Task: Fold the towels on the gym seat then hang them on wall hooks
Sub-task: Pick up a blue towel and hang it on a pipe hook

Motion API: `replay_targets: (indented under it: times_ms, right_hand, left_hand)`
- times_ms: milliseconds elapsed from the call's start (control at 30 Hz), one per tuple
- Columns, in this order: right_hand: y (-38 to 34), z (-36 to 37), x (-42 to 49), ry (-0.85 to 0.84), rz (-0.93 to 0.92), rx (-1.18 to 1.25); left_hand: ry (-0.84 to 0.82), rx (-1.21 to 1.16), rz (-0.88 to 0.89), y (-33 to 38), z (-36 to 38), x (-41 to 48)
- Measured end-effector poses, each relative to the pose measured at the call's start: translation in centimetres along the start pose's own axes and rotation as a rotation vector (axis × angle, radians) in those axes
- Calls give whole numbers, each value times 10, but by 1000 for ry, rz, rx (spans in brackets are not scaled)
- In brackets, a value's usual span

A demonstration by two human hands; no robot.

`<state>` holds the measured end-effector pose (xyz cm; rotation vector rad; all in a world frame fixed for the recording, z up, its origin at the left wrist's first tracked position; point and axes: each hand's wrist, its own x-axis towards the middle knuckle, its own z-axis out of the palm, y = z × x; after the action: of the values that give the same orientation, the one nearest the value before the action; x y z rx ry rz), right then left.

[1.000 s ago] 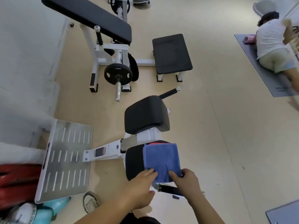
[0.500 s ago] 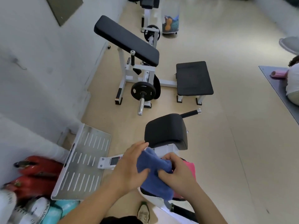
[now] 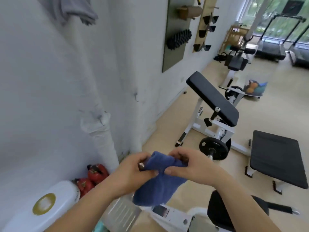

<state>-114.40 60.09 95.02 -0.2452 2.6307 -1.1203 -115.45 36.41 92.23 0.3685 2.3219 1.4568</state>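
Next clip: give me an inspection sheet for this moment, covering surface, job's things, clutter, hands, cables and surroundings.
Surface: gym seat partly visible at bottom, black pad, nothing seen on the part in view.
Job's things: blue towel bunched, held in the air; small wall hook bare; grey cloth hanging high on the wall.
Clutter: red items and a white container by the wall.
Hands: left hand and right hand each in a closed grip on the towel's top edge.
Cables: nothing seen.
Surroundings: black bench, weight plate, treadmills by the window.
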Motion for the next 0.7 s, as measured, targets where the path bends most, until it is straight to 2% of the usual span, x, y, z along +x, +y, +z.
replay_targets:
  times_ms: [100,200,400,567,700]
  right_hand:
    - [-36,-12,47,-1,-21,68]
    - [-71,-20,90,29,-26,193]
    - [-137,-62,164,136,-116,282]
    - [-175,-123,221,239,-222,285]
    - [-187,-187,263,210,-319,277]
  left_hand:
    - [89,-190,-5,11,-70,2]
    - [144,-239,-13,27,-126,7]
    - [210,-200,19,78,-203,45]
    - [361,-47,120,132,-238,96]
    - [505,92,239,175,-256,143]
